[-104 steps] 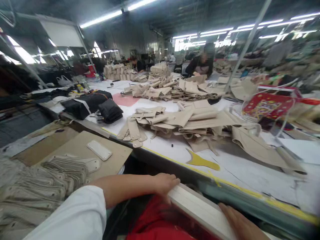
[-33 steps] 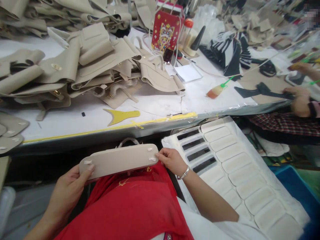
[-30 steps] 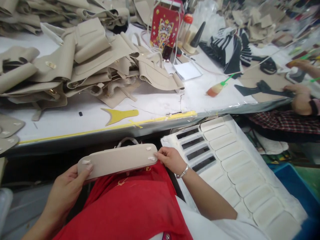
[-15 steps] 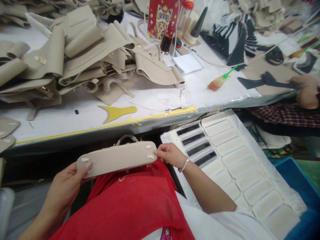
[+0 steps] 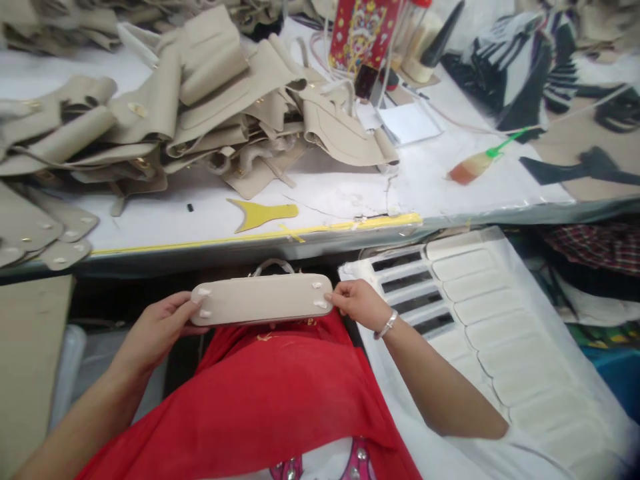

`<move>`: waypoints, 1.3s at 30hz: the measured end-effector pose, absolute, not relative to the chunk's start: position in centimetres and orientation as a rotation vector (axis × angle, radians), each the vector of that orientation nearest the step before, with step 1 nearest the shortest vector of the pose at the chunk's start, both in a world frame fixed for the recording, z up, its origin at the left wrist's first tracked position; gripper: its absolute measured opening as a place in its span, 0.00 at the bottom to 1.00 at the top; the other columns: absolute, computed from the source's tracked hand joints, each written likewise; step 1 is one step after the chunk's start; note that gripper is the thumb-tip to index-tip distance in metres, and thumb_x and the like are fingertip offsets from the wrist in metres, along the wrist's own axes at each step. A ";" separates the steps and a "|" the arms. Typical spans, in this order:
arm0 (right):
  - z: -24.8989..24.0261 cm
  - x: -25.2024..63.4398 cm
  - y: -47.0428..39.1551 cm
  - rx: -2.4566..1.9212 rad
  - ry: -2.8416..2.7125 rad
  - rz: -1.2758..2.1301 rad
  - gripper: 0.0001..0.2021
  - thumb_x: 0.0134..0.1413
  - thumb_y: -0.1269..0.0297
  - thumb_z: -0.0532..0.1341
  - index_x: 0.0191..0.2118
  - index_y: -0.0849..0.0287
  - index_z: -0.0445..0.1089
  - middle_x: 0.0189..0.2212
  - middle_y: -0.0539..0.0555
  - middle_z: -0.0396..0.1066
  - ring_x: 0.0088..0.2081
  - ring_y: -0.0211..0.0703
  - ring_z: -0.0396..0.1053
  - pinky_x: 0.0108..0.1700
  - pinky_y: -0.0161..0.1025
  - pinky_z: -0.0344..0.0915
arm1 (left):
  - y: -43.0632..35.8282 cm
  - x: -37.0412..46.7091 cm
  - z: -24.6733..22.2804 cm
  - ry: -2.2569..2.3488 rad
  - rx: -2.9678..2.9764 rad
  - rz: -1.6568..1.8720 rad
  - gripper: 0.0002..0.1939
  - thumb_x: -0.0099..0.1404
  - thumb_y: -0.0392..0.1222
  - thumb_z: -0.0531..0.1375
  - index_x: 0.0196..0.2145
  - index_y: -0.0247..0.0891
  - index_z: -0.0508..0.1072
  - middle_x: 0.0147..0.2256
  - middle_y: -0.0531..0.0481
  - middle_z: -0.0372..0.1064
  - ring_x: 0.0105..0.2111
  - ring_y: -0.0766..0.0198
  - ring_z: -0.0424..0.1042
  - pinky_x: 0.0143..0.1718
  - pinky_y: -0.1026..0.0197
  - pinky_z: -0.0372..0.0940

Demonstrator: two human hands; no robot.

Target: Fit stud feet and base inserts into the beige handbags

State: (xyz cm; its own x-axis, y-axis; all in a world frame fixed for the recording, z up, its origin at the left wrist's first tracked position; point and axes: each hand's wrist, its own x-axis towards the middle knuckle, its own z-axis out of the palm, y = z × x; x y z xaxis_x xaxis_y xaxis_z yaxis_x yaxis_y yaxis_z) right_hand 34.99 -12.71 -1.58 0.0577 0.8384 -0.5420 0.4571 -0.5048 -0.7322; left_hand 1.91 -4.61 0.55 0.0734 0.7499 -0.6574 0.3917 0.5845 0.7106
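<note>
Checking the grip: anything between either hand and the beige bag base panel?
Nothing visible. The left hand holds the left end of the beige panel and the right hand pinches its right end, bare fingers directly on it. A red cloth lies below, not between.

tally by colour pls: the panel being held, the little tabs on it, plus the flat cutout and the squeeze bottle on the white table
beige panel: 1
white tabs: 4
yellow cutout: 1
orange bottle: 1
total: 7

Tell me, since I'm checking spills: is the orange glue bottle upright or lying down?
Lying down: the orange glue bottle rests sideways on the table.
</note>
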 end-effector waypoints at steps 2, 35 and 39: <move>-1.3 34.8 -12.7 -1.992 -1.317 1.437 0.18 0.49 0.51 0.57 0.20 0.59 0.62 0.13 0.46 0.61 0.16 0.31 0.54 0.20 0.31 0.49 | -4.3 1.2 0.8 1.508 1.056 0.328 0.23 0.51 0.57 0.61 0.37 0.35 0.71 0.29 0.54 0.71 0.28 0.66 0.70 0.28 0.65 0.70; 0.0 32.8 -11.6 -2.113 -1.284 1.552 0.21 0.46 0.46 0.57 0.19 0.59 0.59 0.12 0.45 0.57 0.16 0.30 0.51 0.19 0.30 0.47 | -1.7 -2.4 -0.1 1.504 1.943 -0.054 0.15 0.57 0.51 0.54 0.23 0.37 0.69 0.21 0.53 0.65 0.22 0.66 0.63 0.23 0.65 0.54; -0.4 33.2 -11.8 -2.077 -1.265 1.501 0.16 0.48 0.53 0.58 0.20 0.61 0.62 0.13 0.46 0.61 0.15 0.30 0.54 0.18 0.30 0.49 | -0.4 0.1 1.1 1.375 2.450 -0.063 0.21 0.56 0.53 0.55 0.43 0.36 0.68 0.39 0.44 0.69 0.38 0.55 0.69 0.39 0.57 0.63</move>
State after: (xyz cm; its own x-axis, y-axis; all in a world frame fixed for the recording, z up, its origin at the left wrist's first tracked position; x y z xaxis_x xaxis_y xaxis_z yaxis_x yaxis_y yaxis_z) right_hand 33.19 -11.82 -0.40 0.0753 0.7777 -0.6241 0.4835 -0.5759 -0.6593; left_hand 0.14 -0.35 1.10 0.5330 0.8227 -0.1977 0.8374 -0.4795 0.2623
